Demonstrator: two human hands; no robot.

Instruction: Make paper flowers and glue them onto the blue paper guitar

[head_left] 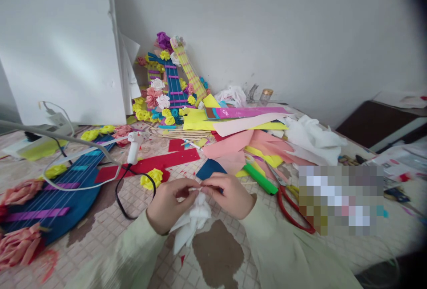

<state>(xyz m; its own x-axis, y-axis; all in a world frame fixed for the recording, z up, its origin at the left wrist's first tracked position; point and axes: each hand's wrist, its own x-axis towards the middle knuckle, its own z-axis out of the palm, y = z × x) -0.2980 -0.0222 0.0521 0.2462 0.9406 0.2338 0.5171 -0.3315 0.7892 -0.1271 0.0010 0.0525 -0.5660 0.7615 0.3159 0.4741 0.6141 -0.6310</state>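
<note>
Fingertips of my left hand [171,202] and my right hand [228,193] meet above the table, both pinched on the top end of a piece of white crepe paper [195,217]. Its gathered, crumpled folds hang down below my fingers toward the tabletop. Just left of my left hand lies a yellow paper flower [151,178]. Behind my hands is a scrap of dark blue paper [211,168]. To the right of my right hand rest a green cutter-like tool [260,179] and red-handled scissors [293,209].
A blue paper guitar with flowers [80,191] fills the left side. Near it stand a white glue gun [134,146] and its looping cable. Pink crepe sheets [230,144], thin sticks [180,133] and white crepe paper [310,135] lie behind. Decorated guitars [175,82] lean against the wall.
</note>
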